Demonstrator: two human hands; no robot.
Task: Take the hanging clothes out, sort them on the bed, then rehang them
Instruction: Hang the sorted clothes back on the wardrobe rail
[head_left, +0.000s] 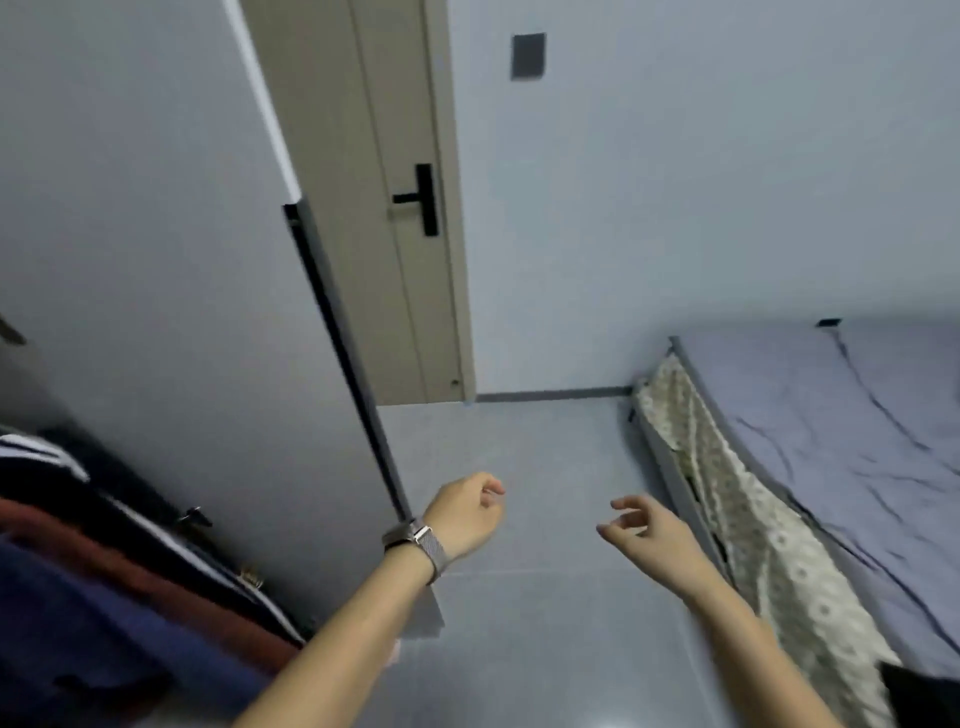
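Hanging clothes show at the lower left inside the wardrobe: a dark blue garment (78, 623), a rust-red one (104, 551) and a black one with white stripes (41, 462). The bed (831, 441) with a lilac sheet lies at the right. My left hand (467, 512), a metal watch on its wrist, hovers over the floor with fingers loosely curled and nothing in it. My right hand (644, 530) floats beside the bed's edge, fingers apart and empty. Neither hand touches the clothes.
A tall white wardrobe door (182, 260) stands open at the left, its edge close to my left wrist. A beige room door (395, 208) with a black handle is shut behind it. Grey tiled floor (519, 597) runs between wardrobe and bed. A patterned cloth (737, 519) hangs down the bed's side.
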